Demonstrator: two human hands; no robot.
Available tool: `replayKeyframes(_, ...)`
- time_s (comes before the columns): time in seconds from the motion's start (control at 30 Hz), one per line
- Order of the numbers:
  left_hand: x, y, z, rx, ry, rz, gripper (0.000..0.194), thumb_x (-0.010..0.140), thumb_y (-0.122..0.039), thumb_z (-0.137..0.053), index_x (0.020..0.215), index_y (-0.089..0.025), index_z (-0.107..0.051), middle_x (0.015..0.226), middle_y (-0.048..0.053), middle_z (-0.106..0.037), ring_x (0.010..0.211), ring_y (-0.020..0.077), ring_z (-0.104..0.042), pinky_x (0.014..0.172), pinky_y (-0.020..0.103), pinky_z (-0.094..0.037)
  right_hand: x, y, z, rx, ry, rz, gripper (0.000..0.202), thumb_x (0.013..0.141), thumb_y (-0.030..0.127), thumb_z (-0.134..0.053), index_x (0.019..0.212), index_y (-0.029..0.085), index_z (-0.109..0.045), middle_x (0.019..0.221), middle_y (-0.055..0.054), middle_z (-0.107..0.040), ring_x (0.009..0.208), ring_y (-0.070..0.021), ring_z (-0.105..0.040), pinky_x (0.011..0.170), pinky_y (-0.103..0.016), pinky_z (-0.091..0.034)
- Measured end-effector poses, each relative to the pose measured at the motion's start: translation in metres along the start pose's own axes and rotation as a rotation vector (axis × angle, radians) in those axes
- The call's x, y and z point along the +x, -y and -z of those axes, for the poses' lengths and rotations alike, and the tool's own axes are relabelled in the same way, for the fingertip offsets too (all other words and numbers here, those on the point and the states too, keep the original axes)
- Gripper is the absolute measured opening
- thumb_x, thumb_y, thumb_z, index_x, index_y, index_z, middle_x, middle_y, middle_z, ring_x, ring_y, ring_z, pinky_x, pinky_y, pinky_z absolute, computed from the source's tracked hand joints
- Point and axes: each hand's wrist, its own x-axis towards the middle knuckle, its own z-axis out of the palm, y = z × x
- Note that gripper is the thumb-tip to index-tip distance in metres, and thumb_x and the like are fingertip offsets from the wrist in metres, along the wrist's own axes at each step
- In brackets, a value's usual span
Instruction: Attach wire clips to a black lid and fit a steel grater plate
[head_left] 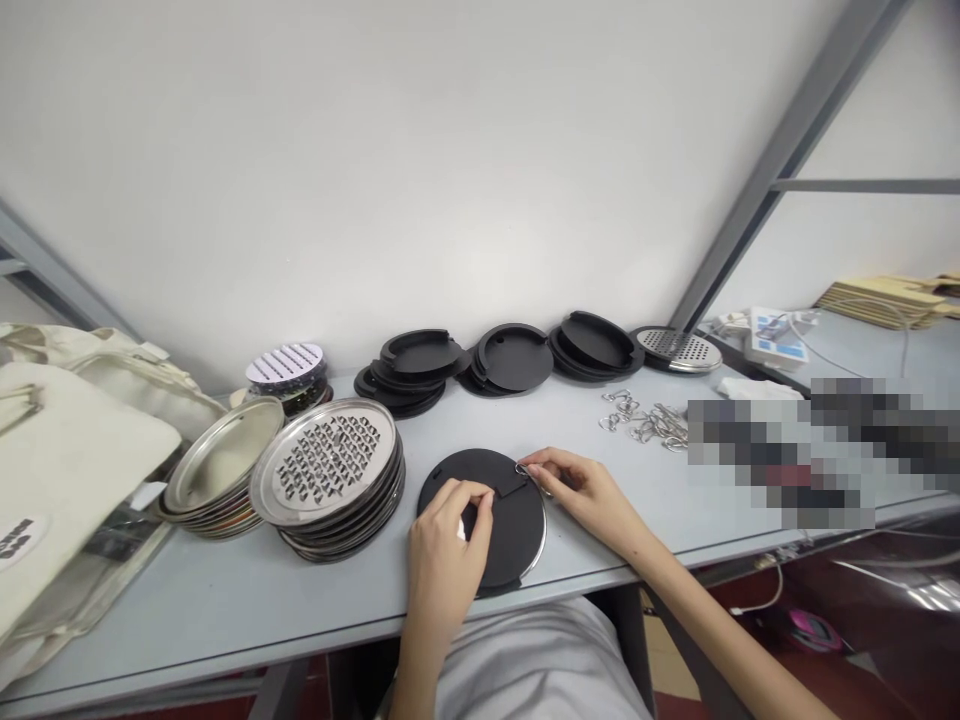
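A round black lid [517, 535] lies on the table in front of me, with a thin silvery rim showing at its lower right. My left hand [448, 545] rests over the lid's left part, thumb and forefinger nearly pinched together and the other fingers curled. A bit of white shows between those fingers, but I cannot make out what it is. At the lid's upper right edge my right hand [581, 490] is closed on a small metal wire clip [520, 468]. More such wire clips [660, 424] lie in a loose pile to the right.
Left stand a stack of round metal grater plates [330, 470] and a stack of round pans [225, 455]. Black lids [517, 358] are piled along the wall, beside a perforated disc [679, 350]. A canvas bag [67, 430] sits far left; a grey post [780, 170] rises right.
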Motion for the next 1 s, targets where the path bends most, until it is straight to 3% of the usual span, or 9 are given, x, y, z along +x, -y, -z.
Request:
replayKeyframes(0.43,-0.0011,-0.0001,-0.0001,-0.009,0.0,0.003,0.014,0.092,-0.023,-0.047,0.089,-0.026,-0.06,0.088,-0.004,-0.061,0.081,0.0119,-0.057,0.072,0.023,-0.038,-0.0046,0.0068,-0.0018,-0.069,0.073,0.062,0.027,0.096,0.034,-0.042,0.113,0.02,-0.057,0.063,0.005,-0.046,0.059,-0.0116,-0.043,0.057,-0.022,-0.034)
replayKeyframes(1.0,-0.0011,-0.0007,0.0001,-0.003,0.001,0.003,0.014,0.092,-0.022,-0.047,0.089,-0.026,-0.061,0.088,-0.003,-0.061,0.081,0.0117,-0.057,0.072,0.023,-0.039,-0.0041,0.003,-0.0008,-0.115,0.126,0.094,0.024,0.096,0.031,-0.04,0.114,0.021,-0.052,0.065,0.006,-0.042,0.058,-0.0113,-0.042,0.057,-0.023,-0.034)
